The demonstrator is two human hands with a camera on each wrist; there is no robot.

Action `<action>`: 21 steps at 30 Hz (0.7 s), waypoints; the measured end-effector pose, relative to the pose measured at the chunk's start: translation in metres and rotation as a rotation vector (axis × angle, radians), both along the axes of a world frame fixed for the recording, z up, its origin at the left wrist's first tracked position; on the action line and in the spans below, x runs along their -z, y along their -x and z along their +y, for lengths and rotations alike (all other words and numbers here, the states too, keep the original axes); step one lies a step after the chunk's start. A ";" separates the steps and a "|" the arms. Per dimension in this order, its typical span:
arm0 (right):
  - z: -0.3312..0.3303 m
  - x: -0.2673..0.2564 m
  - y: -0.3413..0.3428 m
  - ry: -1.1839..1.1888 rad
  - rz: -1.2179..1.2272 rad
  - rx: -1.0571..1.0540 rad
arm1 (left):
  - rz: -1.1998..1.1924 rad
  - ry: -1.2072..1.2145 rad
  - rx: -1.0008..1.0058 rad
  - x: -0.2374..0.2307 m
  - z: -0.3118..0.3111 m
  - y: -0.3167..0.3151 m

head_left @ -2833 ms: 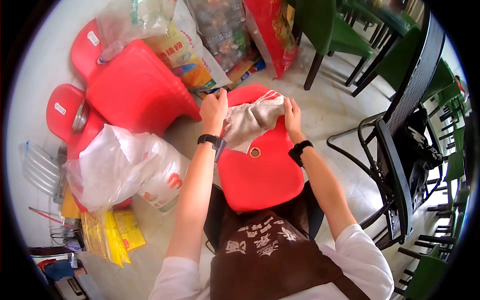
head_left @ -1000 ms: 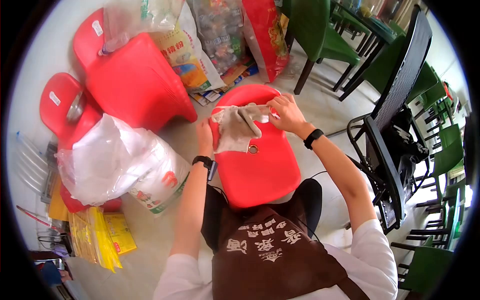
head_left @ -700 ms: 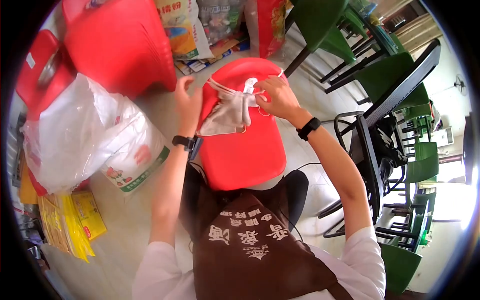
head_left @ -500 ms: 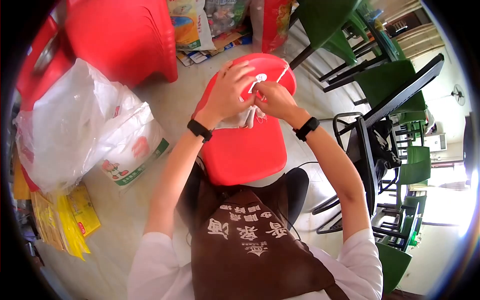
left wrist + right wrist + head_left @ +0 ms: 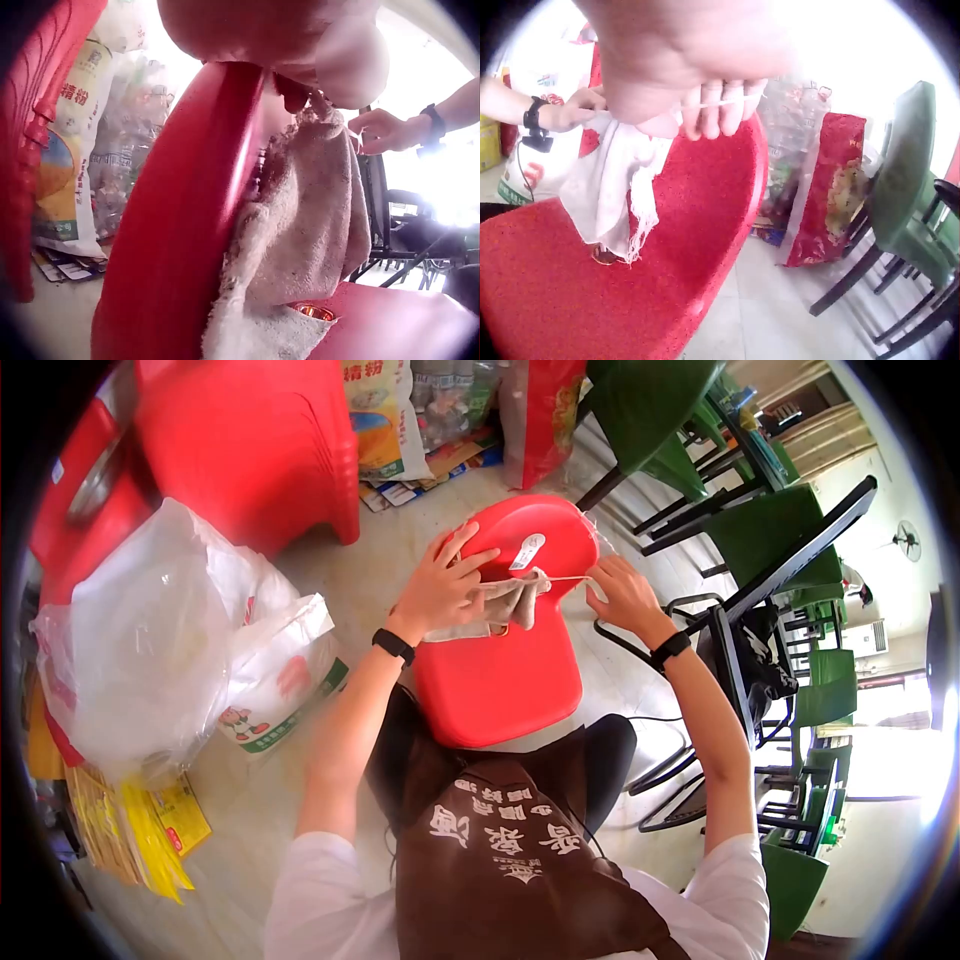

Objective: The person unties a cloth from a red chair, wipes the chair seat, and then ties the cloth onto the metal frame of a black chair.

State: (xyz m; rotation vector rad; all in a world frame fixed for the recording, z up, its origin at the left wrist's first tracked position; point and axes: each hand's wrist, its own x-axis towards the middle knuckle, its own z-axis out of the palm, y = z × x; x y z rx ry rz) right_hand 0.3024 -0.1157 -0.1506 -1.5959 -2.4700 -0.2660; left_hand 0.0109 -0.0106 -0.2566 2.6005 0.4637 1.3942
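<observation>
Chair (image 5: 497, 695): red, with a white label (image 5: 527, 552) on its back and a metal ring (image 5: 313, 311) in its seat.
Cloth (image 5: 512, 603): greyish, folded, at the chair's middle where back meets seat, one corner just beside the ring.
String (image 5: 568, 578): stretched straight from the cloth to the chair's right edge.
Left hand (image 5: 445, 585): at the chair's left edge, half open, fingers spread, touching the cloth; whether it pinches it, I cannot tell.
Right hand (image 5: 620, 595): just right of the chair, fingers curled, pinching the string.
Plastic bag (image 5: 150, 630): white, left of the chair.
</observation>
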 end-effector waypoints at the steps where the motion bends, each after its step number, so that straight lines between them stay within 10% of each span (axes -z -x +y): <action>1: -0.002 -0.002 -0.002 -0.005 -0.042 -0.011 | 0.003 -0.003 0.008 0.000 0.000 -0.001; 7: 0.017 -0.010 -0.023 -0.110 0.005 0.095 | -0.038 -0.031 -0.045 -0.001 0.011 -0.005; 12: 0.027 0.007 -0.035 -0.080 0.117 0.209 | -0.089 0.462 -0.069 -0.007 0.018 -0.002; 21: 0.038 0.022 -0.057 0.087 0.362 0.191 | 0.009 0.380 -0.038 -0.027 0.021 0.001</action>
